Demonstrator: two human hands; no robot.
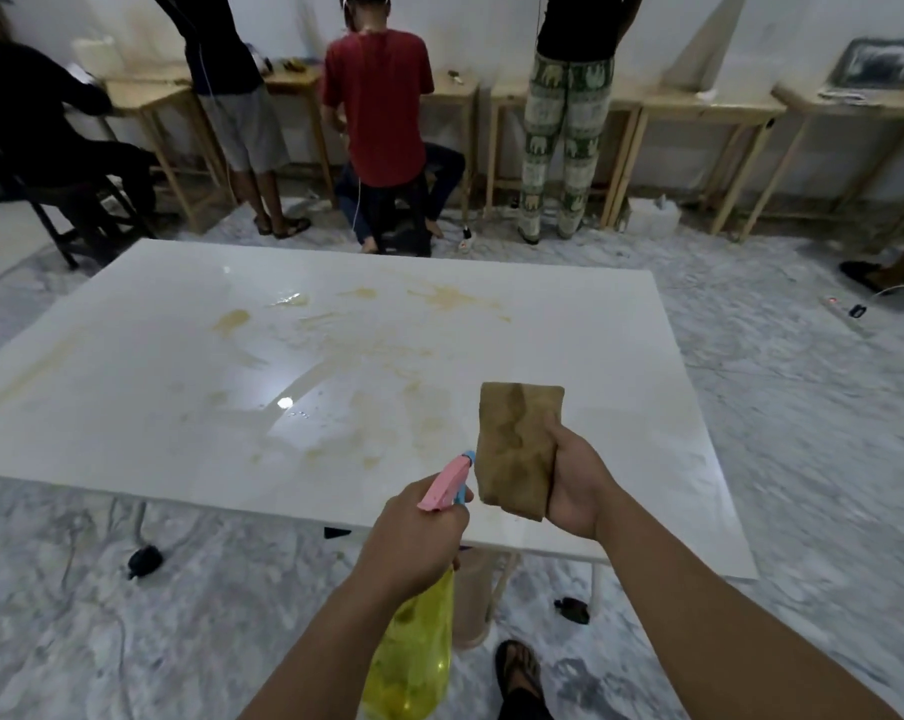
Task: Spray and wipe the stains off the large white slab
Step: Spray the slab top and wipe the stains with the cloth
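The large white slab (pixel 127 387) lies flat in front of me, glossy and wet, with yellow-brown stains (pixel 452 297) spread over its middle and far side. My left hand (pixel 413 532) grips a yellow spray bottle (pixel 413 662) by its neck, the pink and blue nozzle pointing at the slab over its near edge. My right hand (pixel 582 480) holds a folded brown cloth (pixel 514 449) upright above the slab's near right part, clear of the surface.
Several people stand or sit at wooden benches (pixel 699 111) along the far wall. A power strip (pixel 837 304) and cables lie on the marbled floor at right. My sandalled foot (pixel 517 667) and small dark objects (pixel 145 558) are near the slab's legs.
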